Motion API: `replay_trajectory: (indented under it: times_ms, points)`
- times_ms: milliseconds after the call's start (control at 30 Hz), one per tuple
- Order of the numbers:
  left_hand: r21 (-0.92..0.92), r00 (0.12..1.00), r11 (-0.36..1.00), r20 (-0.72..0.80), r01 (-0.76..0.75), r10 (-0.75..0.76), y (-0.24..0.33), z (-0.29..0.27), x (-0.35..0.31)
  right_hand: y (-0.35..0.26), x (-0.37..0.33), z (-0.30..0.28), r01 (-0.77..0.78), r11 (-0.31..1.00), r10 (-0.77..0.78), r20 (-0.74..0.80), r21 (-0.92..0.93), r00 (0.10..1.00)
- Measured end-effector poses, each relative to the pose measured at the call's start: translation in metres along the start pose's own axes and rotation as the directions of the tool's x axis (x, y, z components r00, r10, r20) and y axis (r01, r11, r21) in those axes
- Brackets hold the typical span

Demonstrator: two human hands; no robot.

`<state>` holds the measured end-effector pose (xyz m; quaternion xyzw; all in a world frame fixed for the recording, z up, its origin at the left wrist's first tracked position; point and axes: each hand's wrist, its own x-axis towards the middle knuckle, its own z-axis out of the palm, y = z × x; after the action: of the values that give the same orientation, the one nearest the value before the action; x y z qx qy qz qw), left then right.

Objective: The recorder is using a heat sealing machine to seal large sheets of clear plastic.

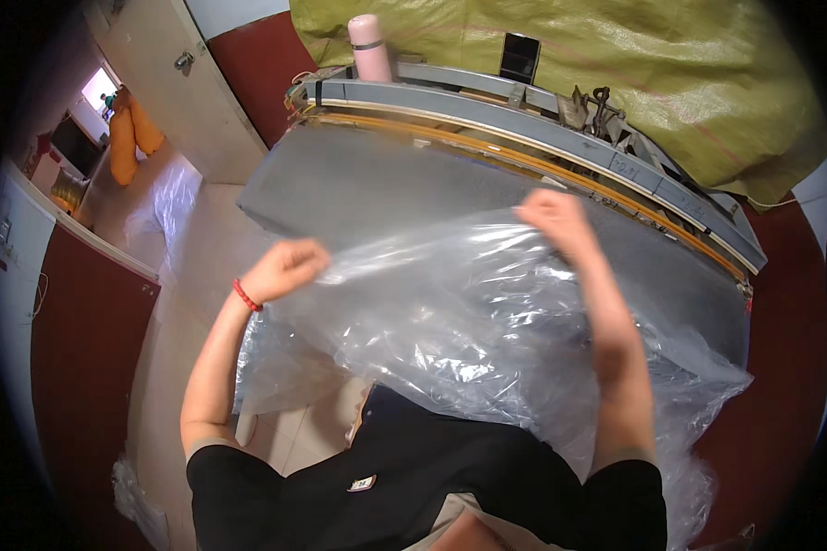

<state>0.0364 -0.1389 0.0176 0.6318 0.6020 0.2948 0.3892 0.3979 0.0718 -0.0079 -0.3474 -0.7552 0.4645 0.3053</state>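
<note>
A large sheet of clear plastic film (459, 317) stretches between my two hands, its top edge pulled nearly straight. My left hand (289, 266), with a red bead bracelet at the wrist, pinches that edge at the left. Higher up and to the right, my right hand (553, 219) is closed on the edge too, slightly smeared by motion. Crumpled folds of the film hang over my lap and spread down to the right. Beneath and beyond it lies a dark grey work surface (368, 174), partly hidden by the film.
Behind the surface runs a long grey metal bar (487, 108) with an orange strip (450, 133). A pink thermos (369, 48) and a phone (520, 59) stand at the back before a yellow-green woven sheet (616, 83). A door (170, 78) stands at left; more film (170, 211) lies beyond.
</note>
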Motion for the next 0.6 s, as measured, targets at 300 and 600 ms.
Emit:
replay_trajectory:
  times_ms: [300, 600]
  points:
    - [0.614, 0.936, 0.783, 0.325, -0.102, -0.133, -0.148, 0.009, -0.027, 0.162, -0.382, -0.355, -0.577, 0.765, -0.103, -0.939, -0.286, 0.329]
    - [0.671, 0.525, 0.593, -0.732, 0.445, 0.434, -0.037, -0.254, 0.032, 0.133, -0.500, -0.391, -0.944, 0.307, -0.064, -0.987, 0.123, -0.149]
